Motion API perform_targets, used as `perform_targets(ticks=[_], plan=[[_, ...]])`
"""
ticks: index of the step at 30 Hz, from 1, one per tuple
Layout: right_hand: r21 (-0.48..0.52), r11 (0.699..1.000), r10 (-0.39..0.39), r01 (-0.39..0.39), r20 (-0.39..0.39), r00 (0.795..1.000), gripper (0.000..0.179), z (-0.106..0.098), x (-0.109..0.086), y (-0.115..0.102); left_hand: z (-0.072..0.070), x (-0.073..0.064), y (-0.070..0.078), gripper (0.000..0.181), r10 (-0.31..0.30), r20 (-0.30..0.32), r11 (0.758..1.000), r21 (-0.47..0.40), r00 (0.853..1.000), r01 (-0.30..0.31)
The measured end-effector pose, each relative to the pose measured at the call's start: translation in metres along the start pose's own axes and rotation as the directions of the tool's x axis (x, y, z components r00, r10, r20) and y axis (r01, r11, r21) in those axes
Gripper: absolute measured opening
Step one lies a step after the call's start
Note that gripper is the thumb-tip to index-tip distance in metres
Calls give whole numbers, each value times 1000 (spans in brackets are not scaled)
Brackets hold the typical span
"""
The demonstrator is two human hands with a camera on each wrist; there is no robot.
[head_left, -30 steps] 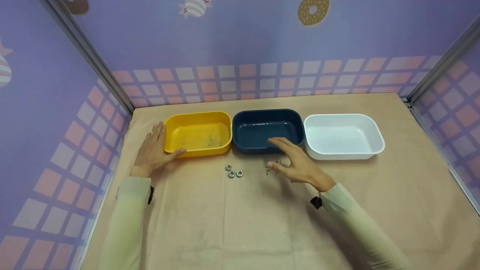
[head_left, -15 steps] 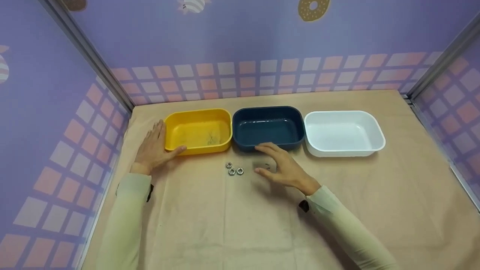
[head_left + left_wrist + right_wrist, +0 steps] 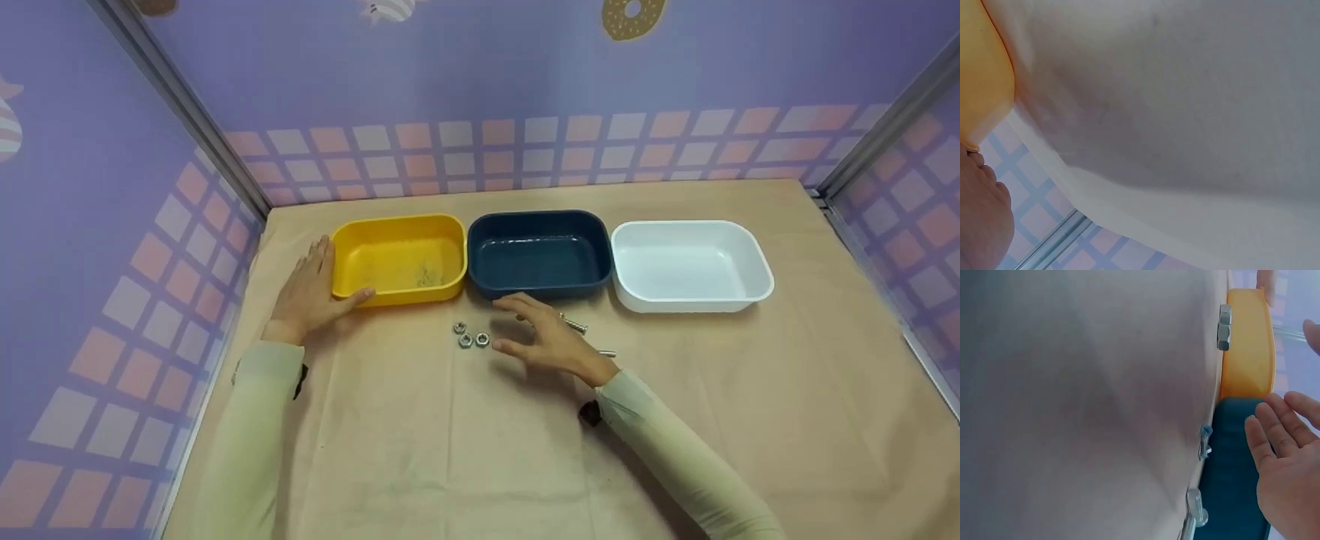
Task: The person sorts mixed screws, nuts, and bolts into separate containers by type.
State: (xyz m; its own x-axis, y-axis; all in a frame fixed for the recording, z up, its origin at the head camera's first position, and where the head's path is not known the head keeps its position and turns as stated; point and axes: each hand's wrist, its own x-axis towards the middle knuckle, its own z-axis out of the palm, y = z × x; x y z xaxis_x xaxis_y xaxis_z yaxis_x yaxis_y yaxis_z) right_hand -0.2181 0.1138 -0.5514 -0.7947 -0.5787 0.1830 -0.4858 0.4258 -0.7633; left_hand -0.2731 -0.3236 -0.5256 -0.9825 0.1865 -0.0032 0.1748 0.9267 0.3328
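My left hand [image 3: 304,296] rests against the left end of the yellow bin [image 3: 397,298], fingers straight along its wall and thumb at the front rim. Small thin metal pieces [image 3: 429,277] lie in that bin, too tiny to make out. My right hand [image 3: 551,337] hovers over the cloth in front of the navy bin [image 3: 540,291], fingers spread and slightly bent, holding nothing. Just left of its thumb sit three hex nuts [image 3: 466,341] in a cluster. Metal bolts [image 3: 576,326] lie partly hidden behind this hand; the right wrist view also shows a small fastener [image 3: 1205,441] on the cloth.
A white bin [image 3: 690,306] stands at the right end of the row, beside the navy one. Beige cloth [image 3: 450,450] covers the table. Patterned purple walls [image 3: 525,67] with metal corner posts [image 3: 180,105] enclose the back and sides.
My right hand has moved left, from over the bolts toward the nuts, uncovering bolts behind it. The left hand has stayed at the yellow bin.
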Motion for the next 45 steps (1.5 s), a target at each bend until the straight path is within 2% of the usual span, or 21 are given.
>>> perform_targets(ticks=[7, 12, 19, 27, 34, 45], plan=[[2, 998, 59, -60, 89, 994, 61, 7, 13, 1, 1, 3, 0, 124, 16, -5, 1000, -15, 1000, -16], [30, 998, 51, -55, 112, 992, 47, 14, 23, 3, 2, 1, -2, 123, 14, -9, 1000, -14, 1000, -14], [7, 999, 48, -49, 135, 990, 39, 17, 31, 3, 0, 2, 0, 123, 20, -20, 1000, -17, 1000, -20], [-50, 998, 38, -31, 136, 990, 33, 21, 35, 3, -1, 1, 2, 123, 15, -25, 999, -32, 1000, -16], [-48, 998, 43, -37, 133, 990, 25, 26, 32, 3, 3, -4, 0, 124, 13, -17, 998, -54, 1000, -14], [-96, 995, 16, -3, 135, 991, 20, 22, 35, 4, 3, -2, -2, 123, 10, -21, 998, -61, 1000, -11]])
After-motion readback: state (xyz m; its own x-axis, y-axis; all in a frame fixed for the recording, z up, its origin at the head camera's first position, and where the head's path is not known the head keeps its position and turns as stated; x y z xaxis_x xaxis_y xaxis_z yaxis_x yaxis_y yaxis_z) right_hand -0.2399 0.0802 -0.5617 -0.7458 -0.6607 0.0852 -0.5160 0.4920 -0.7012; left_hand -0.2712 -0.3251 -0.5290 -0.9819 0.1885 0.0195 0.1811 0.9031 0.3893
